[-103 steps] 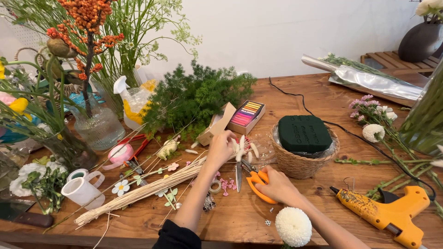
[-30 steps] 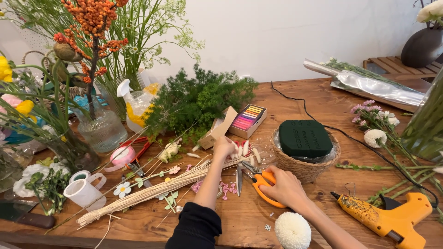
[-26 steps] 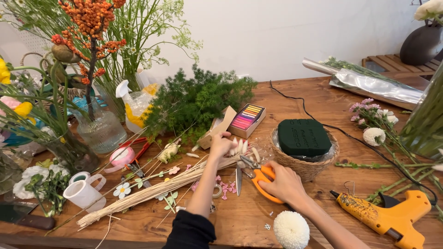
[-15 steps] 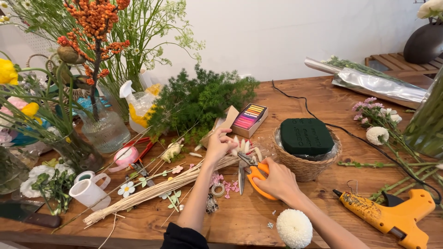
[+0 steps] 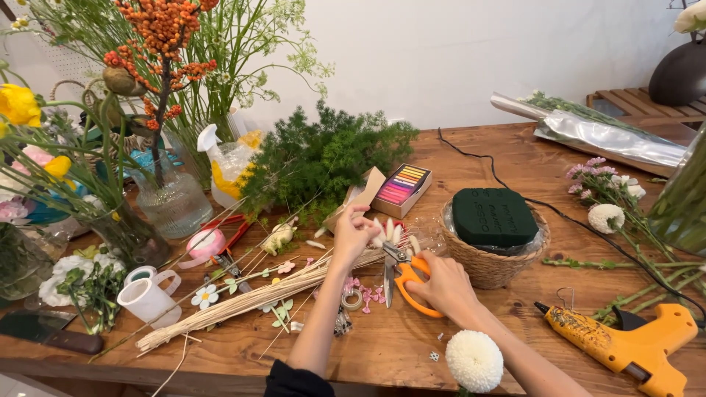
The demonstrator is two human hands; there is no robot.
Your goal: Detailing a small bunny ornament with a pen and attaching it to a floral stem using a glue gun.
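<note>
My left hand (image 5: 353, 231) pinches a small bunch of pale fluffy dried stems (image 5: 392, 233) just above the wooden table (image 5: 544, 173). To its right, my right hand (image 5: 440, 284) rests on the orange-handled scissors (image 5: 401, 273), whose blades point toward the bunch. A long bundle of straw-coloured dried stalks (image 5: 243, 300) lies diagonally under my left forearm. A wicker basket (image 5: 491, 266) holding a dark green foam block (image 5: 494, 215) stands right of the scissors.
A green fern bunch (image 5: 323, 158) and a box of coloured chalks (image 5: 401, 187) lie behind. Glass vases of flowers (image 5: 175, 206) crowd the left, beside a white mug (image 5: 149, 300). An orange glue gun (image 5: 625, 342), a white pompom flower (image 5: 474, 360) and loose pink flowers (image 5: 599, 180) lie right.
My left hand has lifted slightly with the pale stems. My right hand has stayed on the scissors. The view has shifted a little.
</note>
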